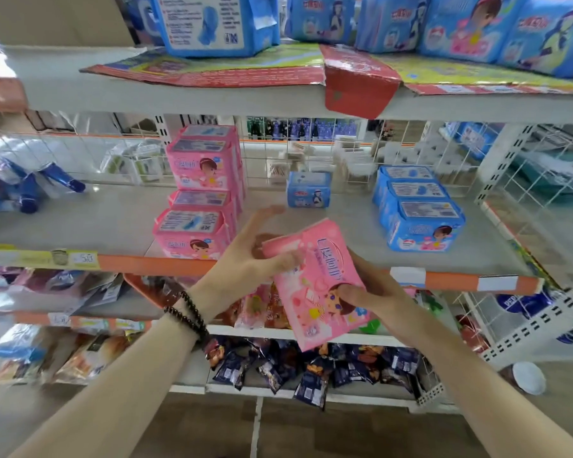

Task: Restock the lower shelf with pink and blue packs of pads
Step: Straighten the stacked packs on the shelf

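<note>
I hold a pink pack of pads [315, 282] in front of the grey shelf's orange front edge [166, 264]. My right hand [374, 292] grips its lower right side, thumb on the printed face. My left hand [252, 249] holds its upper left corner, thumb on the front and fingers stretched out behind the pack. On the shelf, a row of pink packs [202, 193] stands at the left. A small blue pack [308, 189] sits at the back, and a row of blue packs [414, 206] is at the right.
The shelf above carries more blue packs [391, 21] on flattened cardboard [354, 74]. Blue wrapped items [30, 190] lie at the far left of the grey shelf. A wire grid [344, 153] backs the shelf. Snack bags [305, 368] fill the shelves below.
</note>
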The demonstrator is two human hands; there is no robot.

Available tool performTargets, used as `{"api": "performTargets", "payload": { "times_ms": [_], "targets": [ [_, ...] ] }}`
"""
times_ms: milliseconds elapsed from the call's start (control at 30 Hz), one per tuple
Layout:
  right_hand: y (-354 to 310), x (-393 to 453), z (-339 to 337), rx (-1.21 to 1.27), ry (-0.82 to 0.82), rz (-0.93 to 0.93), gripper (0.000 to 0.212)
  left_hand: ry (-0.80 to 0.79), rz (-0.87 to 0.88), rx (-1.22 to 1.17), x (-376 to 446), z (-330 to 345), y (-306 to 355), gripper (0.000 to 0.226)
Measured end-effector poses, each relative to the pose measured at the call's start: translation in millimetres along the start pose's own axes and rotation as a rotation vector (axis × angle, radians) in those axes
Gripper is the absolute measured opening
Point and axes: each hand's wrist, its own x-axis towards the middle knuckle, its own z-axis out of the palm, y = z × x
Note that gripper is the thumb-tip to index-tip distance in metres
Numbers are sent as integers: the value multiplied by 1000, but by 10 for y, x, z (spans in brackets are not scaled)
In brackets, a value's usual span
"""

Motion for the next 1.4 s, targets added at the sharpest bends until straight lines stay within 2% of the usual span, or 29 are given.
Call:
{"api": "performTargets", "payload": {
  "times_ms": [167,333,433,533,633,800,933,1033,1167,1400],
  "targets": [
    [-3,-10,-18,-10,-32,-24,61,7,10,81,-33,60,-5,58],
    [-40,-19,-71,-21,7,9,65,40,18,-10,-48,126,15,55],
    [-7,-21,-139,-18,105,64,80,78,30,-54,-39,154,11,53],
    [18,-59,-179,-8,186,82,81,126,22,-121,-22,167,-42,52],
    [40,-109,-183,82,223,79,103,165,11,-183,-13,177,-84,60],
    [118,-182,-72,184,230,108,115,229,18,-274,-50,211,-141,58],
    [135,-216,21,262,237,124,103,310,27,-334,-139,312,-183,50],
    [102,-209,30,294,289,115,115,358,19,-352,-194,364,-208,52],
    [75,-178,1,305,356,76,127,341,21,-371,-242,405,-236,43],
    [58,-150,20,283,415,41,113,295,-12,-340,-323,404,-294,57]
  ]
}}
